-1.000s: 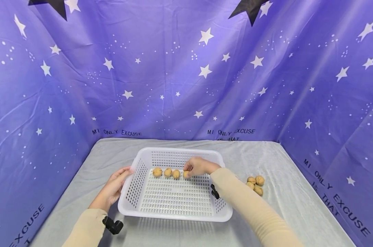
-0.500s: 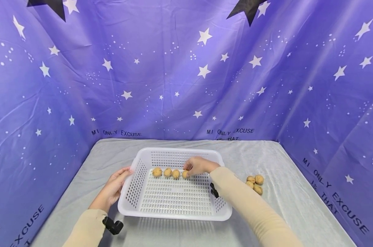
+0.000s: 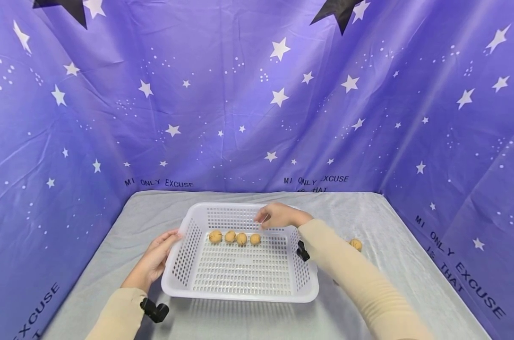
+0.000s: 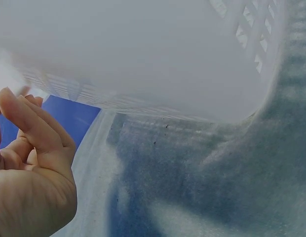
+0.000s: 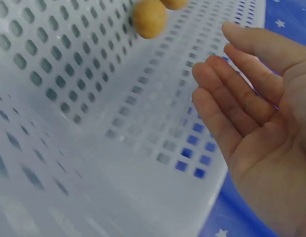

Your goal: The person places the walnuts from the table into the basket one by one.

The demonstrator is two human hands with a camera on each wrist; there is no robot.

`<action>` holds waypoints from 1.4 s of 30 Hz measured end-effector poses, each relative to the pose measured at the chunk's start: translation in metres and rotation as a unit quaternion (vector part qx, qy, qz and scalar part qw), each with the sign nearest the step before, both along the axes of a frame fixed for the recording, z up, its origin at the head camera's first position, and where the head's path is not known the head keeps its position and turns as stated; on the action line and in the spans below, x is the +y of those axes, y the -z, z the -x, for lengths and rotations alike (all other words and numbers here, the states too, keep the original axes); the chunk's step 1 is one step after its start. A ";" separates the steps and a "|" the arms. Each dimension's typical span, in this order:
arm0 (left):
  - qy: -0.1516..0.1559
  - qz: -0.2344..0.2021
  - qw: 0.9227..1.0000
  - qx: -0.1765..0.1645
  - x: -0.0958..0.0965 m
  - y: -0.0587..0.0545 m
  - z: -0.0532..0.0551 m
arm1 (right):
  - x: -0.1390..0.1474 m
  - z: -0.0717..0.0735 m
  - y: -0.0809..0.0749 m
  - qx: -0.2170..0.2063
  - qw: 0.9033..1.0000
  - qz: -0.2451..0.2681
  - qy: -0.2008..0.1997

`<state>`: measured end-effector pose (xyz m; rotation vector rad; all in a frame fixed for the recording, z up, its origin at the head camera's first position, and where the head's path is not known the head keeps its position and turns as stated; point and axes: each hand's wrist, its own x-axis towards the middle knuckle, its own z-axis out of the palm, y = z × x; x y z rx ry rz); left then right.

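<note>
Several walnuts [image 3: 241, 239] lie in a row on the floor of a white plastic basket [image 3: 240, 298], towards its far side. My left hand [image 3: 158, 255] grips the basket's left rim, thumb and fingers on either side of it. In the left wrist view, that hand [image 4: 34, 163] is at the left edge and the basket wall partly hides the grip. My right hand [image 3: 280, 216] hovers over the basket's far right part, behind the rightmost walnut and apart from it. The right wrist view shows this hand [image 5: 256, 108] with loosely bent fingers and nothing between them.
Right of the basket, one walnut [image 3: 355, 244] shows on the grey cloth [image 3: 410, 283]; my right sleeve covers the spot beside it. Purple star-printed curtains [image 3: 223, 94] enclose the table at the back and both sides.
My right hand has let go of the rightmost walnut and risen up and back from it. That walnut stays in the row. The left hand keeps its hold on the basket.
</note>
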<state>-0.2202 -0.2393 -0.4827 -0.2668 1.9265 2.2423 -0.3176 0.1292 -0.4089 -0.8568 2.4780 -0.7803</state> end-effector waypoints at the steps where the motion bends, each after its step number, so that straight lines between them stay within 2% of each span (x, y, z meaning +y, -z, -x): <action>1: 0.001 0.000 1.000 0.000 0.000 0.000 0.000 | 0.002 0.000 -0.003 -0.002 1.000 0.005 -0.001; 7: 0.000 -0.003 1.000 0.000 0.000 0.000 -0.001 | 0.018 0.001 -0.020 0.001 1.000 0.024 0.011; 13: -0.004 -0.006 1.000 -0.002 -0.001 -0.001 -0.002 | 0.049 0.000 -0.035 0.042 0.999 0.030 0.016; 19: -0.004 -0.015 1.000 -0.005 -0.004 -0.002 -0.003 | 0.088 -0.003 -0.042 0.067 0.996 0.036 0.038; 27: 0.000 -0.014 1.000 -0.003 -0.003 -0.002 -0.003 | 0.141 -0.012 -0.034 0.060 0.994 0.047 0.080; 31: 0.001 -0.011 1.000 -0.002 -0.002 -0.001 -0.002 | 0.167 -0.017 -0.025 0.058 0.992 0.046 0.102; 35: 0.005 -0.014 1.000 -0.004 -0.001 -0.001 -0.002 | 0.192 -0.024 -0.013 0.059 0.990 0.039 0.123; 42: 0.006 -0.015 1.000 -0.002 0.000 -0.001 -0.001 | 0.225 -0.038 0.015 0.032 0.985 0.058 0.158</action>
